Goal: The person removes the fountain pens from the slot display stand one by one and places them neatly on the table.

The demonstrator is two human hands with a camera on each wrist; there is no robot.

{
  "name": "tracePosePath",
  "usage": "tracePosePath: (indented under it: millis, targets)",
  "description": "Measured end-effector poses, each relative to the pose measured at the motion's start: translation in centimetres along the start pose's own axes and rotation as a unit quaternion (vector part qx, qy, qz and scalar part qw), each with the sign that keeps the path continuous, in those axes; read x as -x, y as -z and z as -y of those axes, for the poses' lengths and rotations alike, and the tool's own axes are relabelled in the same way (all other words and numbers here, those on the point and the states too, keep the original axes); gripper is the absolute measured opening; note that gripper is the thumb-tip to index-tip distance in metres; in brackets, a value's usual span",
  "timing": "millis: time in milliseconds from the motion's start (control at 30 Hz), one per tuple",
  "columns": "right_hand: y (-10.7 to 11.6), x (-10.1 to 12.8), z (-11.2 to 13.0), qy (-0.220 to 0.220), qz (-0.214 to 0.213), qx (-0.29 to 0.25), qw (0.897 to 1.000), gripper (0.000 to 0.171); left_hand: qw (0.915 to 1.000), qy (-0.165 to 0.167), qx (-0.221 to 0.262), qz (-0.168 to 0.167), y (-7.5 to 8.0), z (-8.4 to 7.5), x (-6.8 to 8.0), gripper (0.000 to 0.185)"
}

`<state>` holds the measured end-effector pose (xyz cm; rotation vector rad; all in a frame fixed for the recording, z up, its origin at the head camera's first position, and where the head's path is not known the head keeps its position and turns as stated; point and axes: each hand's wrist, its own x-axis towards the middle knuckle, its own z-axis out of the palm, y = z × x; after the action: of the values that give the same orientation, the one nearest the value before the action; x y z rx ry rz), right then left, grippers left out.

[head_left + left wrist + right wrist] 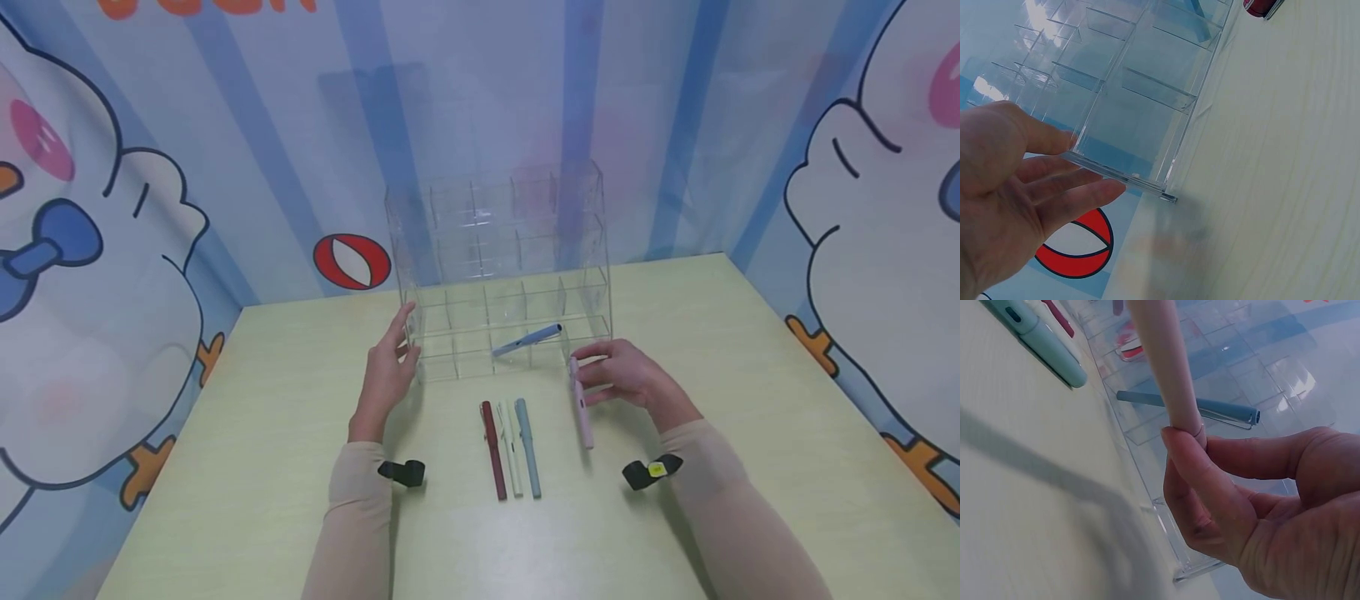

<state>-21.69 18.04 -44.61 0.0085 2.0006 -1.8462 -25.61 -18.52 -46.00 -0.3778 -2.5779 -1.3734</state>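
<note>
A clear acrylic organizer (502,275) with several compartments stands at the back of the table; a blue pen (527,340) lies slanted in its lower row. My right hand (626,375) pinches one end of a pink pen (581,404) just right of the organizer's front; in the right wrist view the pink pen (1169,369) sits between thumb and fingers, with the blue pen (1191,407) behind. My left hand (388,367) is flat, its straight fingers (1079,187) against the organizer's left front corner (1147,181). Red (492,450), white (511,447) and grey-blue (527,446) pens lie side by side between my hands.
The pale green table (247,467) is walled in by a cartoon-printed backdrop (112,208) on the left, back and right. Black wrist straps (403,472) sit on both sleeves. A red pen tip (1260,7) shows at the top of the left wrist view.
</note>
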Motion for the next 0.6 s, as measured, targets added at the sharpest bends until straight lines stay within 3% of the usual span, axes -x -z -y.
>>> tracePosePath:
  millis: [267,600]
  targets:
    - [-1.3,-0.1,0.0,0.000,0.014,0.007,1.000,0.049,1.0000,0.008,-0.002,0.003,0.0,-0.1,0.1,0.074]
    - [-2.5,-0.6,-0.6,-0.004,0.000,0.009,1.000,0.045,1.0000,0.004,0.003,0.001,0.1,-0.2,0.1,0.073]
